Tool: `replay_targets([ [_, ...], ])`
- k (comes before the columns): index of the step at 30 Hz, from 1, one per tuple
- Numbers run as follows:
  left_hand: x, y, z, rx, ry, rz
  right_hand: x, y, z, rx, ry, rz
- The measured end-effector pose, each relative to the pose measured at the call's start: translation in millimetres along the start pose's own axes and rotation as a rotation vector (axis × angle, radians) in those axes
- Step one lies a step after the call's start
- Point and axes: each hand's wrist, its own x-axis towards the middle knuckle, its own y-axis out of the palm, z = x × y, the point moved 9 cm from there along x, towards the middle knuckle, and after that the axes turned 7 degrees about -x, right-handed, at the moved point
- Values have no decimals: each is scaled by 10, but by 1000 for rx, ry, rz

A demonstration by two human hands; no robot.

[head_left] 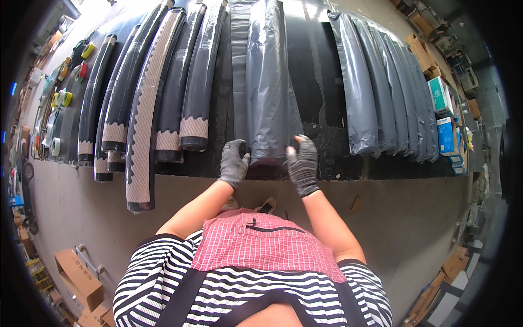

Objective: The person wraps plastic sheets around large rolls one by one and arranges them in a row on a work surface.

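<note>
Black matting covers the long work table (316,76), which runs across the top half of the view above a grey floor (425,218).

Both hands wear grey knit gloves. The left hand (234,162) has its fingers curled onto the near left corner of a long grey plastic bag (268,82), with the thumb pressed against the bag's side. The right hand (303,163) grips the near right corner, fingers bent and the thumb on top. The bag is long and full, and it lies flat on the table, running from the hands up toward 12 o'clock.

At 2 o'clock from the hands, a row of grey bagged pieces (387,92) lies side by side, overlapping each other. At 10 o'clock lie long curved black strips (163,82) with tan patterned ends, not yet in bags. Farther out at 9 o'clock, rolls of tape (65,98) sit near the table's far left end. Blue and white boxes (444,117) stand at 3 o'clock, past the bagged row. Brown cardboard boxes (79,278) rest on the floor at 8 o'clock.
</note>
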Motion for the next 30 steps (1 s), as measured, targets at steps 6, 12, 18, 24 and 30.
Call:
replay_targets([
  [6,-266,414,-300,-430,-191,346,-28,688,152,120,642,543],
  [12,361,362,-345,-735,-407,451,19,429,-81,362,844,623],
  [18,393,869,-1237,-1070,-304,561,-90,231,-419,695,646,382],
  [24,595,1815,-1659,-909,-210,611,249,-443,-1326,587,571,269],
  [30,843,2290,-1999,2,-28,725,655,-561,-2472,317,681,381],
])
